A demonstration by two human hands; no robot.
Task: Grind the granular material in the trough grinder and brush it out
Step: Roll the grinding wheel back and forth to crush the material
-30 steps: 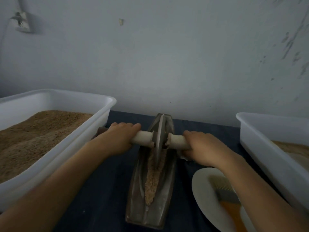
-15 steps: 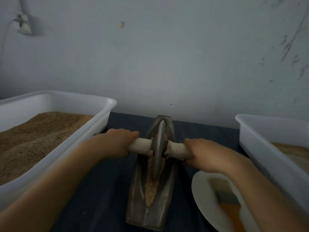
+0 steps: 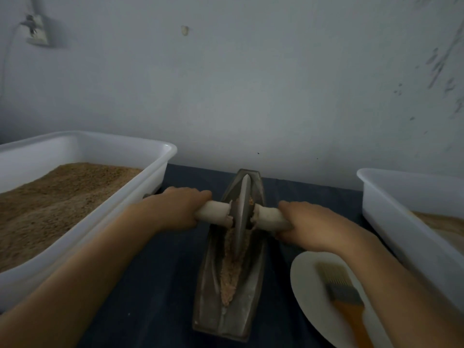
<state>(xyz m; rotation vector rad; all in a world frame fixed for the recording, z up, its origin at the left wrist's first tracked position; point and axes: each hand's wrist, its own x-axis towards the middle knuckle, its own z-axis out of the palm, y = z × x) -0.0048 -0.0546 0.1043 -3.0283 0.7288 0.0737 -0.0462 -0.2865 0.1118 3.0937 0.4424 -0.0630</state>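
On dark cloth, we are gripping the white axle (image 3: 216, 212) with left hand (image 3: 175, 207) and right hand (image 3: 308, 223), one per side, centring the grey metal wheel (image 3: 241, 209) over granules (image 3: 232, 267) in the grey boat-shaped trough (image 3: 213, 297).

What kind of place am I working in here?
Probably a plain home or small workshop bench: a bare painted wall, a dark cloth-covered table, two white tubs of granules, and a metal trough grinder.

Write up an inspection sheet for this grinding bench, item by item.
Surface: dark cloth-covered table.
Job's things: metal trough grinder holds brown granular material; grinding wheel stands upright in it; brush lies on white plate.
Clutter: left tub full of brown grain; right tub partly filled.
Grippers: left hand and right hand each grip a white handle.
Cables: one cord at wall socket.
Surroundings: scuffed pale wall.
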